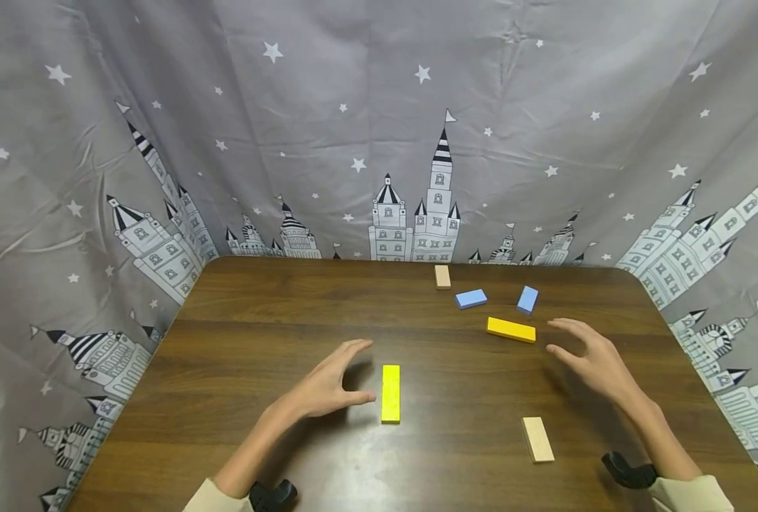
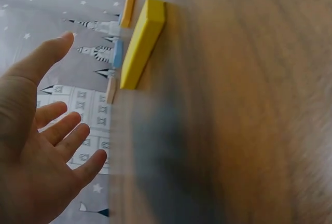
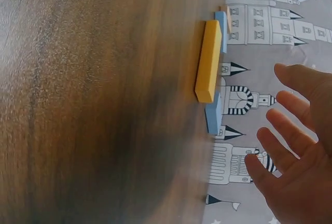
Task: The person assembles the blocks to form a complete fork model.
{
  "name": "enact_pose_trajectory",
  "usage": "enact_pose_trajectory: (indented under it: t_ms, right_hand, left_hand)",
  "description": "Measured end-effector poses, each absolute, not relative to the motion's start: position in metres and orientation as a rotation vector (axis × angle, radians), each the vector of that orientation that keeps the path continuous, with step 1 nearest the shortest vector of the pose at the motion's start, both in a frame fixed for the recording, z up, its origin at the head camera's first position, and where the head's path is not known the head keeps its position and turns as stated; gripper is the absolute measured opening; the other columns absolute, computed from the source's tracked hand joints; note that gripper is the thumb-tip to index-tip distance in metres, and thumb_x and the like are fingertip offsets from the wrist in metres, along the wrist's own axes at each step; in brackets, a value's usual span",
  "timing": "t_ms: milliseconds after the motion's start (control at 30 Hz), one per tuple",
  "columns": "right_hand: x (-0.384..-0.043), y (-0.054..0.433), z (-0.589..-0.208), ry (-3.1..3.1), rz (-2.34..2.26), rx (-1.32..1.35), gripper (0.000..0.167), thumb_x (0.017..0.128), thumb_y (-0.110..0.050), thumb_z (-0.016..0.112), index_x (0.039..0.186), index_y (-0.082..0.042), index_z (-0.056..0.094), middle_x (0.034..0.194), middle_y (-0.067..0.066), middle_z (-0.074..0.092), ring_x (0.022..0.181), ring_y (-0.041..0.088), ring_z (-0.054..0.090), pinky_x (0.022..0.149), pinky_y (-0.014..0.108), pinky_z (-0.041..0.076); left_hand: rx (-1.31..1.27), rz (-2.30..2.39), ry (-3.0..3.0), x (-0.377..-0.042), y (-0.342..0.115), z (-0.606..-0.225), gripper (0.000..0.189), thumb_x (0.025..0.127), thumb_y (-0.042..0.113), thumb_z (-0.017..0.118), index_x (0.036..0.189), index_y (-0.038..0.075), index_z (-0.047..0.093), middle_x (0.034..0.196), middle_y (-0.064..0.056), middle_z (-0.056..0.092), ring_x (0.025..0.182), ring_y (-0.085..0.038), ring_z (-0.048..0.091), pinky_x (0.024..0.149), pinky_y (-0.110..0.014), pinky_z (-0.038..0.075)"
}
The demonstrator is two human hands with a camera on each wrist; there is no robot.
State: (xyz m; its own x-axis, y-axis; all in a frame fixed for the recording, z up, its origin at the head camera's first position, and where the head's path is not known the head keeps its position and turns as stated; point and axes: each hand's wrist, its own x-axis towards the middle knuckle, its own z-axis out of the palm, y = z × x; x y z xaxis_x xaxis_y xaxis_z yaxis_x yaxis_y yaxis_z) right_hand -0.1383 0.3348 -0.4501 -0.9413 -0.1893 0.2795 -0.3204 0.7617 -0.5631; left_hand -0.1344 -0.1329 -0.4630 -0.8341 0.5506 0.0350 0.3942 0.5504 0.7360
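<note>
My left hand point(image 1: 328, 384) hovers over the table with thumb and fingers spread apart, just left of a bright yellow block point(image 1: 390, 395). Nothing is between its fingers, and in the left wrist view the yellow block point(image 2: 144, 45) lies beyond the thumb tip. On the right side, my right hand point(image 1: 593, 359) is likewise spread and holds nothing. Nearest to it is an orange-yellow block point(image 1: 511, 330), a short way left of its fingertips; the right wrist view shows this block point(image 3: 208, 60) in front of the blue ones.
Two blue blocks point(image 1: 471, 299) and a small natural wood block point(image 1: 442, 276) lie toward the back edge. Another natural wood block point(image 1: 537, 439) is at the front right. A grey curtain point(image 1: 366, 142) printed with castles and stars hangs behind the brown table point(image 1: 257, 306).
</note>
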Motion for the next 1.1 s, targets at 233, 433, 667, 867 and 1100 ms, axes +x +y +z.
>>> enact_pose_trajectory:
  t_ms: [233, 433, 667, 867, 1100]
  right_hand:
    - [-0.143, 0.334, -0.461, -2.792, 0.937, 0.383, 0.044, 0.092, -0.018, 0.073, 0.130, 0.000, 0.061, 0.133, 0.025, 0.056, 0.124, 0.050, 0.048, 0.096, 0.067, 0.037]
    - [-0.146, 0.332, -0.464, -2.795, 0.943, 0.388, 0.043, 0.091, -0.015, 0.075, 0.129, 0.000, 0.062, 0.131, 0.025, 0.058, 0.123, 0.049, 0.049, 0.096, 0.066, 0.037]
    - [-0.153, 0.332, -0.473, -2.826, 0.983, 0.389, 0.043, 0.092, -0.013, 0.074, 0.130, 0.002, 0.061, 0.133, 0.027, 0.056, 0.125, 0.050, 0.047, 0.098, 0.067, 0.036]
    - [-0.163, 0.329, -0.481, -2.864, 1.008, 0.387, 0.045, 0.092, -0.014, 0.073, 0.132, 0.001, 0.060, 0.136, 0.027, 0.054, 0.127, 0.050, 0.045, 0.100, 0.067, 0.035]
    - [-0.172, 0.326, -0.487, -2.873, 1.014, 0.377, 0.043, 0.091, -0.010, 0.074, 0.131, 0.000, 0.061, 0.135, 0.026, 0.055, 0.127, 0.048, 0.046, 0.101, 0.065, 0.035]
  left_hand:
    - [0.804, 1.132, 2.526, -0.129, -0.126, -0.475, 0.089, 0.083, 0.030, 0.082, 0.152, 0.001, 0.035, 0.154, -0.019, 0.036, 0.141, -0.037, 0.035, 0.109, -0.058, 0.033]
    - [0.834, 1.117, 2.518, -0.128, -0.121, -0.480, 0.092, 0.080, 0.031, 0.083, 0.152, 0.000, 0.035, 0.154, -0.018, 0.036, 0.141, -0.036, 0.035, 0.110, -0.056, 0.032]
    - [0.836, 1.071, 2.521, -0.127, -0.116, -0.486, 0.093, 0.078, 0.031, 0.085, 0.152, 0.002, 0.037, 0.154, -0.017, 0.036, 0.140, -0.037, 0.034, 0.110, -0.062, 0.029]
    - [0.835, 0.999, 2.546, -0.127, -0.115, -0.490, 0.091, 0.076, 0.034, 0.086, 0.150, 0.006, 0.040, 0.153, -0.014, 0.040, 0.140, -0.036, 0.036, 0.107, -0.069, 0.025]
    - [0.844, 0.977, 2.565, -0.127, -0.115, -0.494, 0.091, 0.076, 0.034, 0.086, 0.149, 0.004, 0.042, 0.150, -0.016, 0.043, 0.137, -0.037, 0.038, 0.107, -0.069, 0.025]
